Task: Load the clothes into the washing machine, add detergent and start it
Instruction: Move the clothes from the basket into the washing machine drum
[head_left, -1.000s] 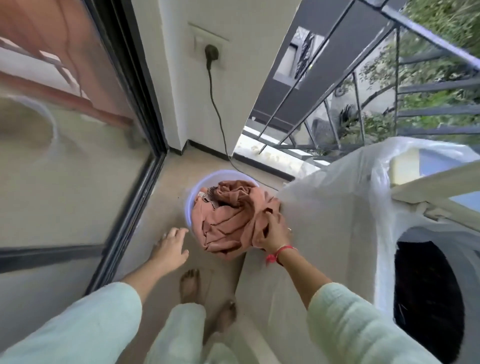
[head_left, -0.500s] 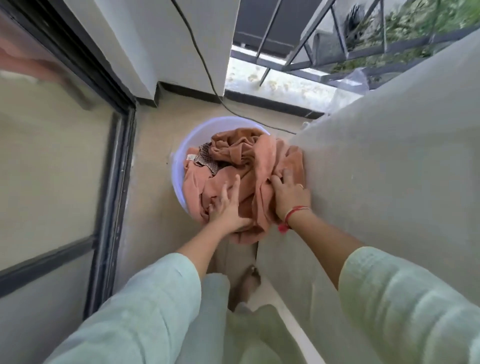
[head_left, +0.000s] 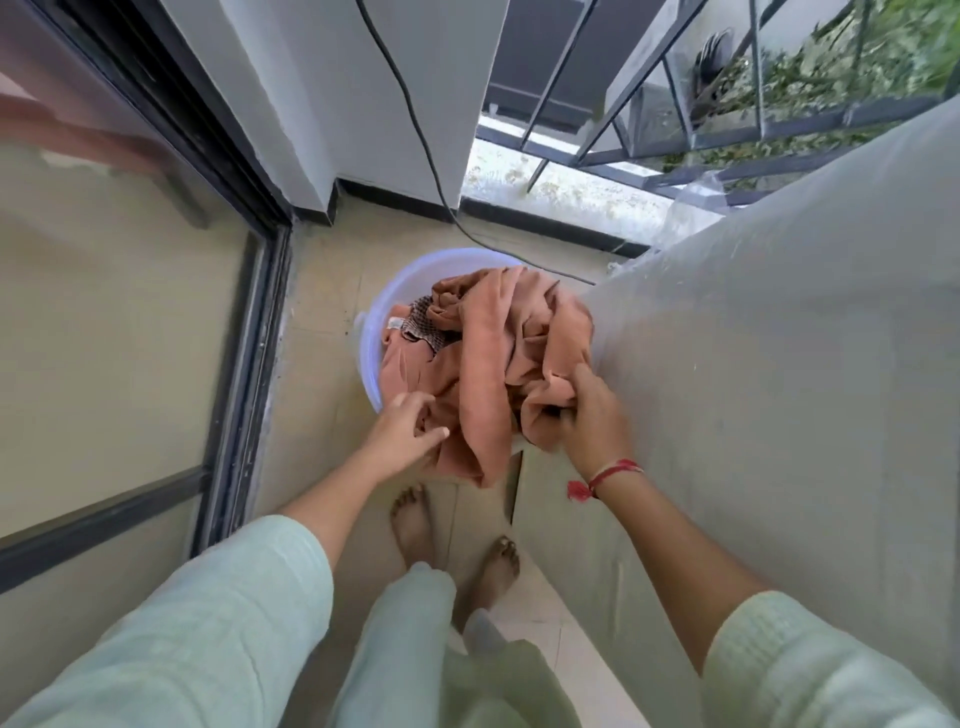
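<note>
Rust-orange clothes (head_left: 488, 374) lie heaped in the pale tub (head_left: 373, 332) at frame centre, beside the covered washing machine (head_left: 779, 364). Your right hand (head_left: 592, 415) clutches a bunched fold; your left hand (head_left: 405, 431) touches the near edge, grip unclear. Lift one-sided and trailing cloth may drag on the floor or tip the tub.

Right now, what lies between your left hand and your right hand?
Only the orange-brown clothes heaped in the tub; one fold hangs over its near rim between left hand and right hand, seen in the head view.
</note>
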